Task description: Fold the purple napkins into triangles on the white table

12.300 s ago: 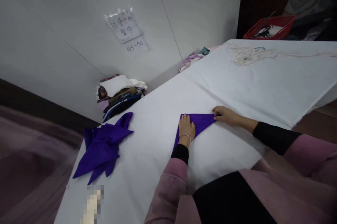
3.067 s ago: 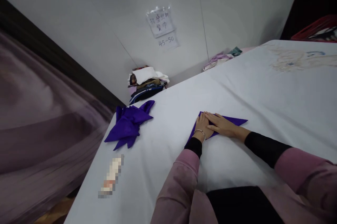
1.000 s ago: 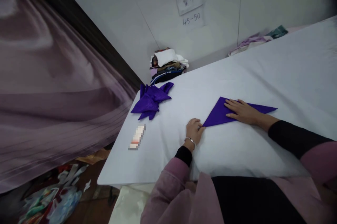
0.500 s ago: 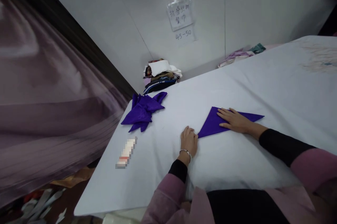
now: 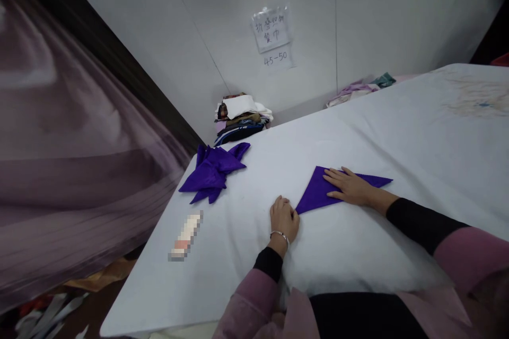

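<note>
A purple cloth napkin (image 5: 316, 193), folded into a triangle, lies flat on the white-covered table (image 5: 342, 249). My right hand (image 5: 348, 186) rests on top of it with the fingers spread. At the napkin's left corner, my left hand (image 5: 284, 218) is closed, its thumb and fingers pinching the tip. A silver bracelet (image 5: 280, 235) circles my left wrist. Farther left on the table sits a pile of folded purple napkins (image 5: 214, 172) with pointed corners.
A pixelated strip (image 5: 186, 235) lies on the table's left side. Behind the table are a stack of folded cloths (image 5: 242, 119) and more fabric (image 5: 353, 90) by the wall. A handwritten sign (image 5: 271, 30) hangs there. A mauve curtain (image 5: 79, 169) borders the left.
The whole view has shifted slightly with my head. Both hands keep their places on the folded purple napkin, with little visible movement.
</note>
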`<state>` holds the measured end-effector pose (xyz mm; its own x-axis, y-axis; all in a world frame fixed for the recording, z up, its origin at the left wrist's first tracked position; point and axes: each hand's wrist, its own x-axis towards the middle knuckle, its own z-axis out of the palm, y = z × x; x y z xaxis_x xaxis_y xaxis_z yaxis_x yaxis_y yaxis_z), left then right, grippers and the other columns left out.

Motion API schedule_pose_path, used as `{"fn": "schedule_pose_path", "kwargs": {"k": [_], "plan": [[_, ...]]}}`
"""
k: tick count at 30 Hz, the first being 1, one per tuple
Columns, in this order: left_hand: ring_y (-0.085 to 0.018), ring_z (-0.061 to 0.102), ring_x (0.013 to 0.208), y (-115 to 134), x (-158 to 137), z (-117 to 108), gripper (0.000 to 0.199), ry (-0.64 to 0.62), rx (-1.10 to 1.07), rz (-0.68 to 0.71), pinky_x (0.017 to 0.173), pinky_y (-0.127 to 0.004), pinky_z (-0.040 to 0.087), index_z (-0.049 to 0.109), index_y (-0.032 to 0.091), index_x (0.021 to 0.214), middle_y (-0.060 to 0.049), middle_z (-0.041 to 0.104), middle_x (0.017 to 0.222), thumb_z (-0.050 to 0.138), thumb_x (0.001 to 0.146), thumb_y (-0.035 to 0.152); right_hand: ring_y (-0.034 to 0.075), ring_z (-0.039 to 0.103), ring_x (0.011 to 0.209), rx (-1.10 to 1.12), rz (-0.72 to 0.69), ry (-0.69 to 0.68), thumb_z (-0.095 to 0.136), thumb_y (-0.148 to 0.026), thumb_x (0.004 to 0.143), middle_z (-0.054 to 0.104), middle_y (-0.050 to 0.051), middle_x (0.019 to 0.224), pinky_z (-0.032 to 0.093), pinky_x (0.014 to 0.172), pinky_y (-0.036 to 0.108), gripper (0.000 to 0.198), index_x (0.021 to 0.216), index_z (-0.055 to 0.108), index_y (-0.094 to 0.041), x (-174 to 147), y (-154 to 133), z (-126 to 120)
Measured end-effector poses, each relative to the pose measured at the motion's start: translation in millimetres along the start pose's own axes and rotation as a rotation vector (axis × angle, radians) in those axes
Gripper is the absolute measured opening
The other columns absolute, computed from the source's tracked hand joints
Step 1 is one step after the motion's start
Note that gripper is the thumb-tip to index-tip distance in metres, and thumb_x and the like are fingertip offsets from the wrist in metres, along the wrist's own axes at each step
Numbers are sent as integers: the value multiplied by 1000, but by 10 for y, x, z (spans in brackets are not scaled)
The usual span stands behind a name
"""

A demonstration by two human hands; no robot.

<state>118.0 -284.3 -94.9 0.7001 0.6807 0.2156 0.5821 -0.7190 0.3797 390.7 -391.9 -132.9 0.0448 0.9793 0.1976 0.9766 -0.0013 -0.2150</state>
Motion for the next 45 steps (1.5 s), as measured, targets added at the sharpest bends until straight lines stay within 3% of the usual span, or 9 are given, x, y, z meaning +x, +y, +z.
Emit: {"fn": "schedule_pose_path", "kwargs": {"k": [6, 9, 12, 15, 20, 26, 34, 41, 45], "plan": [[-22, 49, 121, 134, 38, -57, 24, -7, -43, -73, 105, -45, 36, 58, 22, 87, -7, 60, 119, 52, 71, 4, 30, 28, 137, -6, -7, -4, 33, -68, 86, 34, 10, 149, 19, 111, 54, 73, 147, 31, -27, 0, 0, 8], [-22, 40, 131, 421, 120, -18, 36, -41, -32, 99, 113, -48, 26, 55, 23, 113, -7, 52, 135, 49, 80, 11, 31, 28, 137, 8, -15, 9, 33, -67, 87, 33, 10, 150, 20, 111, 56, 73, 148, 27, -28, -6, 9, 30], [-23, 30, 138, 746, 272, 128, 45, -123, -1, 287, 116, -49, 20, 43, 20, 133, -9, 42, 146, 42, 91, 35, 32, 25, 138, 16, -41, 19, 32, -64, 89, 32, 10, 151, 19, 110, 59, 70, 148, 25, -29, -13, 21, 36], [-26, 20, 142, 925, 442, 326, 69, -220, 52, 353, 116, -48, 18, 30, 13, 143, -13, 30, 152, 36, 90, 55, 31, 24, 139, 14, -74, 0, 32, -59, 91, 32, 11, 150, 20, 109, 59, 65, 148, 27, -28, -18, 27, 14], [-29, 15, 143, 870, 589, 553, 85, -300, 124, 303, 115, -47, 21, 20, 12, 148, -14, 24, 154, 37, 85, 65, 30, 25, 139, 21, -92, 1, 29, -52, 94, 33, 11, 150, 22, 108, 58, 60, 148, 26, -26, -3, 15, -32], [-30, 16, 143, 812, 576, 587, 89, -301, 134, 301, 116, -47, 19, 24, 10, 147, -16, 25, 153, 37, 82, 70, 30, 24, 139, 59, -54, -32, 28, -54, 94, 32, 12, 150, 18, 110, 59, 61, 148, 28, -24, 4, 23, -71], [-31, 15, 143, 837, 568, 551, 93, -316, 145, 304, 117, -46, 17, 30, 5, 144, -21, 25, 152, 30, 82, 73, 27, 19, 141, 43, -17, -70, 34, -62, 90, 24, 8, 153, 10, 113, 56, 69, 149, 22, -29, -180, 421, -267], [-30, 14, 143, 826, 558, 564, 94, -319, 161, 309, 117, -46, 17, 29, 4, 144, -20, 24, 153, 25, 82, 74, 28, 22, 140, -7, 186, -76, 28, -63, 90, 29, 7, 152, 15, 111, 57, 67, 147, 26, -29, -469, 903, -423], [-29, 12, 144, 832, 561, 569, 96, -324, 176, 304, 117, -45, 15, 28, 5, 145, -18, 22, 154, 22, 81, 76, 28, 22, 140, -32, 250, -6, 26, -63, 90, 30, 9, 151, 16, 111, 57, 68, 149, 24, -27, -440, 795, -516]]}}
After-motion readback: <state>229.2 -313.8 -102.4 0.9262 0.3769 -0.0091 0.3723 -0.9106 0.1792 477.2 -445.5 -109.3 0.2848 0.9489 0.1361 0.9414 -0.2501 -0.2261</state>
